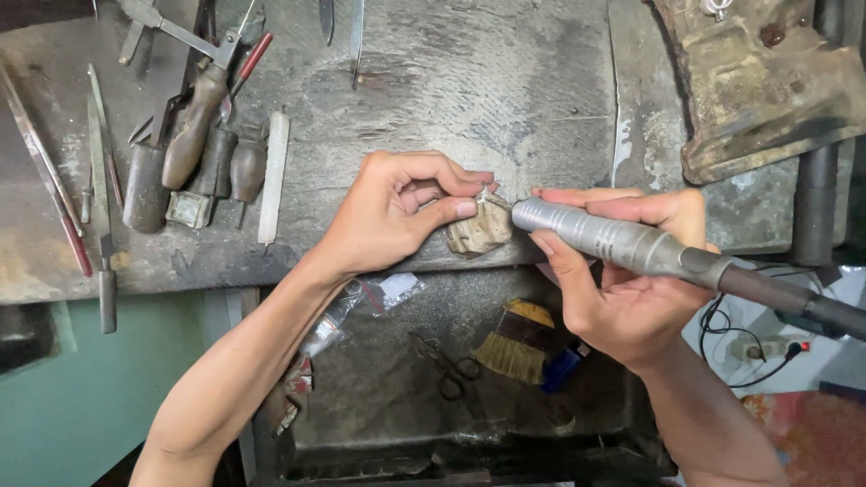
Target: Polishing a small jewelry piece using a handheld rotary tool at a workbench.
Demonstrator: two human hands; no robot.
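My left hand [397, 212] pinches a tiny metal piece [488, 193] between thumb and fingertips, pressed against a worn wooden bench peg [478, 230] at the bench's front edge. My right hand [622, 289] grips a grey metal rotary tool handpiece [613, 239] like a pen. Its tip points left and meets the small piece at the peg. A dark flexible shaft [794, 298] runs off to the right from the handpiece.
Files, wood-handled gravers and pliers [189, 117] lie on the dark bench top [469, 81] at the left. A heavy rusty metal block [758, 81] sits at the upper right. Below the bench, a tray holds a brush [516, 343], scissors [446, 365] and plastic bags [379, 293].
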